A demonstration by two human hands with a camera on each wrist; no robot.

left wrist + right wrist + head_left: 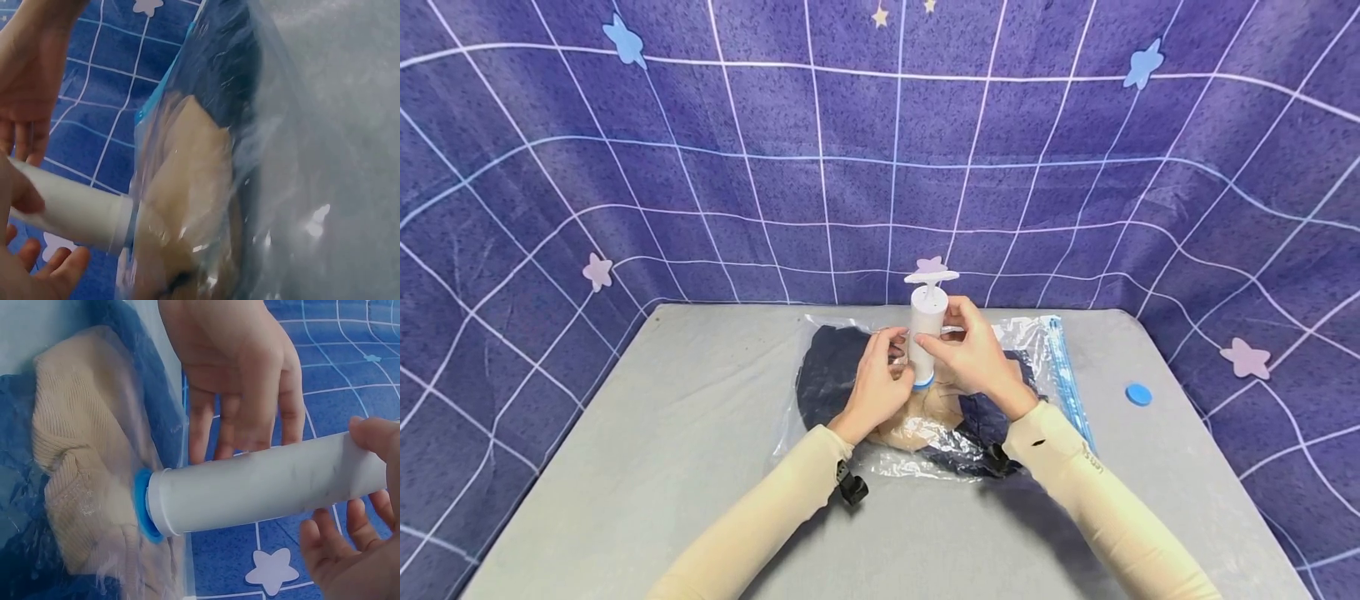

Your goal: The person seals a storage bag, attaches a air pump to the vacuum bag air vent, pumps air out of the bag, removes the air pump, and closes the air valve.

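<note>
A white hand pump (922, 342) with a T-shaped handle stands upright on a clear plastic vacuum bag (790, 417). Its lower end meets the bag's blue valve ring (145, 506). Inside the bag lie folded tan ribbed cloth (87, 437) and dark cloth (827, 371). My right hand (973, 350) holds the pump's upper barrel, thumb on the near side and fingers behind. My left hand (880, 379) is at the barrel's left side, its fingers loosely spread and its thumb close to or touching the pump; the exact contact is unclear.
A round blue cap (1138, 394) lies on the grey tabletop (647, 450), right of the bag. The bag's blue zip edge (1067, 375) runs along its right side. A purple patterned curtain (865, 183) surrounds the table's back and sides.
</note>
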